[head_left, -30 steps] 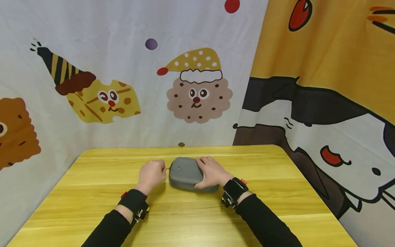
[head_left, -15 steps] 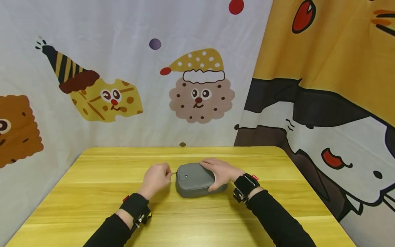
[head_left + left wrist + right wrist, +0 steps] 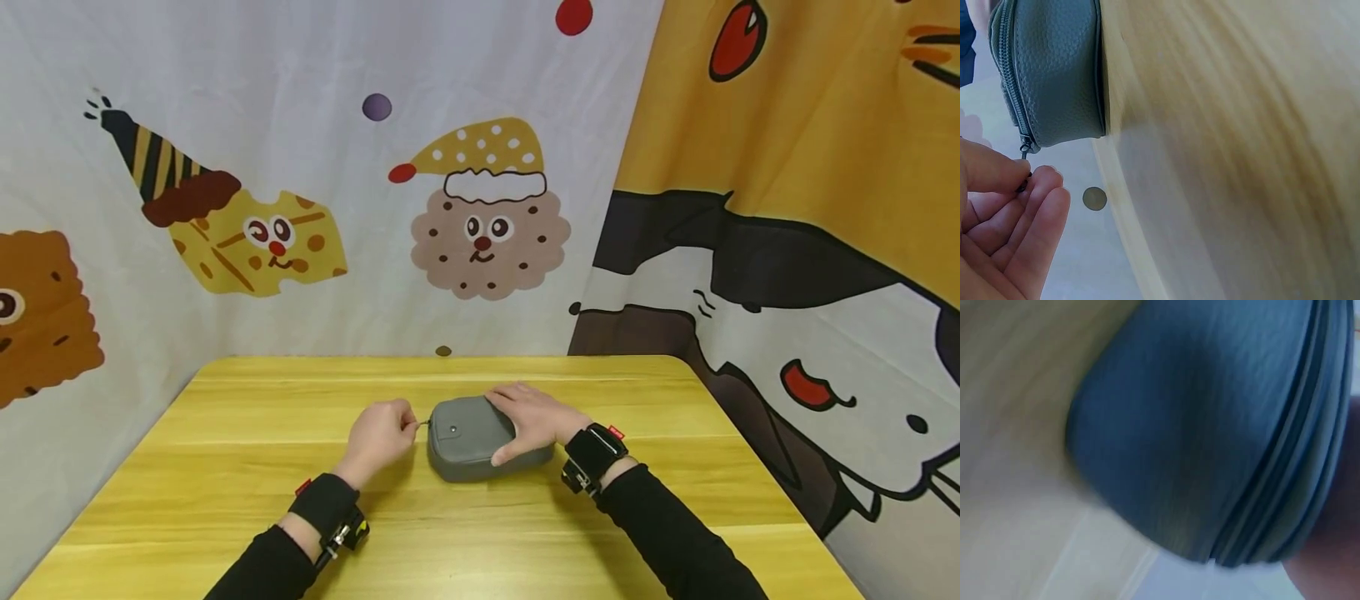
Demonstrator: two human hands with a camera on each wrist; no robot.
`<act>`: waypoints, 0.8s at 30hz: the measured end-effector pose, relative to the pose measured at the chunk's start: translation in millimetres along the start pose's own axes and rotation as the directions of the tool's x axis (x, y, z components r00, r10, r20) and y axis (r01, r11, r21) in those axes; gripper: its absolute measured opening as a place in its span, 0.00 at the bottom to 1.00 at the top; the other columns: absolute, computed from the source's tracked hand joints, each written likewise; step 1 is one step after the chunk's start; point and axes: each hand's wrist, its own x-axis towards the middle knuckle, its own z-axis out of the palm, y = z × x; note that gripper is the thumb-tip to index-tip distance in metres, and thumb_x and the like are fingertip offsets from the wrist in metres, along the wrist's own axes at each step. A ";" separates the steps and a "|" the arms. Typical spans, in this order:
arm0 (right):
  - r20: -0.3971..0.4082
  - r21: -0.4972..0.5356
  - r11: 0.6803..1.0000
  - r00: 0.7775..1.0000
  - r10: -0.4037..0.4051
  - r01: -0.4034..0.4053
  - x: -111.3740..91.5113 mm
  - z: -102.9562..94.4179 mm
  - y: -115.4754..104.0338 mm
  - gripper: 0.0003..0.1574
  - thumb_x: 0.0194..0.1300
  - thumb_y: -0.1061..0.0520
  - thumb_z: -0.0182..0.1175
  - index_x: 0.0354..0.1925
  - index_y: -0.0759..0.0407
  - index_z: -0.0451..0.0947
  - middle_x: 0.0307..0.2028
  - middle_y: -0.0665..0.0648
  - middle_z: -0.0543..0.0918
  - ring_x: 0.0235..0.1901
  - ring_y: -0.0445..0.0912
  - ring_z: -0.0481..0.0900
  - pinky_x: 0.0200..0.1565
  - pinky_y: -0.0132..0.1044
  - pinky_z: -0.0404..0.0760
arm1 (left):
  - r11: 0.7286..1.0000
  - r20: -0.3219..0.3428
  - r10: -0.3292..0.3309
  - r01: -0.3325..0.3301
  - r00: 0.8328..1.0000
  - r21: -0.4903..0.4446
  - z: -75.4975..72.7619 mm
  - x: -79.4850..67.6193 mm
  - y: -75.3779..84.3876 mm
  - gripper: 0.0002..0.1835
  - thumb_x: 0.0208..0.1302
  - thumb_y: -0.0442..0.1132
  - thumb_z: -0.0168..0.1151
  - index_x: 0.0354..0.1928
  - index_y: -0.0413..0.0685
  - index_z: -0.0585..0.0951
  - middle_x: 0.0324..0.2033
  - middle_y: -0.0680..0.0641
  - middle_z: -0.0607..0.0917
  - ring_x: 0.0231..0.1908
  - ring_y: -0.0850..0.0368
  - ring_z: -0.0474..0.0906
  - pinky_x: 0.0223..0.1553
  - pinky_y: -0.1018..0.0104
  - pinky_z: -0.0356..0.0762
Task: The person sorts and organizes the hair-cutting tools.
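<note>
A grey pebbled zip pouch (image 3: 468,433) lies on the table between both hands. My left hand (image 3: 380,433) is off its left end, pinching the small zipper pull (image 3: 1024,153) between thumb and index finger, seen closely in the left wrist view. There the zipper (image 3: 1011,81) looks closed along the stretch that shows. My right hand (image 3: 536,417) holds the pouch's right part from above, thumb towards the near edge and fingers over the far edge. A blurred bit of skin shows beside the pouch (image 3: 1179,425) in the right wrist view; most of that hand is hidden.
The yellow wood-grain table (image 3: 465,542) carries the pouch. Behind it hangs a white curtain (image 3: 300,333) with cartoon prints, and to the right a yellow, cat-printed curtain (image 3: 825,125).
The pouch and both hands have shifted slightly right and nearer, mostly in the first half second; the view also moved a little. Since then the right thumb has slid slightly left.
</note>
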 end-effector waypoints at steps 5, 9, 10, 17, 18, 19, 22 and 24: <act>-0.098 -0.040 0.996 0.993 0.072 -0.076 5.5 9.5 -25.3 0.66 0.56 0.19 0.57 0.72 0.67 0.60 0.70 0.69 0.63 0.71 0.63 0.57 0.71 0.57 0.50 | 1.000 0.000 -0.013 0.013 1.000 -0.010 -0.7 -0.8 -0.1 0.12 0.57 0.32 0.68 0.21 0.51 0.77 0.16 0.57 0.74 0.18 0.61 0.68 0.24 0.64 0.69; -0.157 -0.087 0.985 0.978 0.134 -0.149 13.4 17.2 -49.3 0.68 0.54 0.17 0.55 0.71 0.67 0.63 0.68 0.67 0.65 0.71 0.62 0.58 0.71 0.56 0.52 | 1.000 -0.008 -0.011 0.011 1.000 -0.013 -1.3 -1.1 1.0 0.12 0.57 0.32 0.69 0.21 0.51 0.77 0.16 0.57 0.74 0.18 0.62 0.67 0.23 0.64 0.69; -0.169 -0.098 0.981 0.974 0.148 -0.166 16.2 19.2 -55.0 0.68 0.54 0.16 0.54 0.70 0.67 0.63 0.68 0.67 0.66 0.71 0.61 0.58 0.71 0.56 0.52 | 1.000 -0.011 -0.008 0.008 1.000 -0.013 -1.2 -1.3 1.2 0.12 0.57 0.32 0.69 0.21 0.51 0.77 0.16 0.57 0.74 0.17 0.62 0.67 0.23 0.64 0.69; -0.213 -0.205 0.932 0.943 0.255 -0.298 35.8 30.5 -88.4 0.75 0.49 0.11 0.50 0.70 0.70 0.62 0.67 0.72 0.65 0.70 0.63 0.59 0.70 0.58 0.51 | 1.000 -0.013 0.012 -0.013 1.000 -0.024 -0.4 -3.0 1.2 0.12 0.58 0.31 0.69 0.22 0.50 0.77 0.17 0.56 0.74 0.17 0.63 0.66 0.23 0.65 0.68; -0.218 -0.226 0.920 0.938 0.271 -0.319 38.1 32.9 -90.6 0.75 0.50 0.11 0.49 0.70 0.70 0.62 0.67 0.72 0.65 0.70 0.62 0.59 0.70 0.58 0.51 | 1.000 -0.014 0.013 -0.013 1.000 -0.023 -0.3 -3.0 1.3 0.12 0.58 0.30 0.68 0.22 0.50 0.77 0.17 0.56 0.74 0.17 0.63 0.66 0.23 0.65 0.68; -0.219 -0.241 0.911 0.933 0.286 -0.336 40.0 35.2 -92.0 0.74 0.51 0.12 0.49 0.70 0.70 0.62 0.68 0.72 0.65 0.70 0.63 0.59 0.70 0.58 0.51 | 1.000 -0.009 0.008 -0.008 1.000 -0.024 -0.5 -2.9 1.7 0.12 0.58 0.31 0.68 0.22 0.50 0.77 0.17 0.56 0.74 0.17 0.63 0.67 0.23 0.65 0.68; -0.212 -0.269 0.889 0.923 0.322 -0.372 43.6 42.2 -94.4 0.70 0.56 0.16 0.50 0.71 0.71 0.59 0.69 0.72 0.62 0.71 0.63 0.56 0.71 0.56 0.51 | 1.000 -0.007 0.014 -0.014 1.000 -0.015 -1.1 -2.4 3.2 0.11 0.57 0.30 0.68 0.22 0.50 0.77 0.17 0.56 0.75 0.17 0.63 0.67 0.23 0.65 0.69; -0.206 -0.286 0.881 0.922 0.328 -0.377 44.4 44.8 -95.1 0.66 0.60 0.19 0.49 0.72 0.71 0.58 0.69 0.73 0.61 0.71 0.63 0.56 0.71 0.55 0.52 | 1.000 -0.008 0.022 -0.022 1.000 0.001 -1.3 -2.0 4.1 0.11 0.57 0.31 0.68 0.22 0.51 0.77 0.17 0.56 0.74 0.17 0.63 0.67 0.23 0.65 0.69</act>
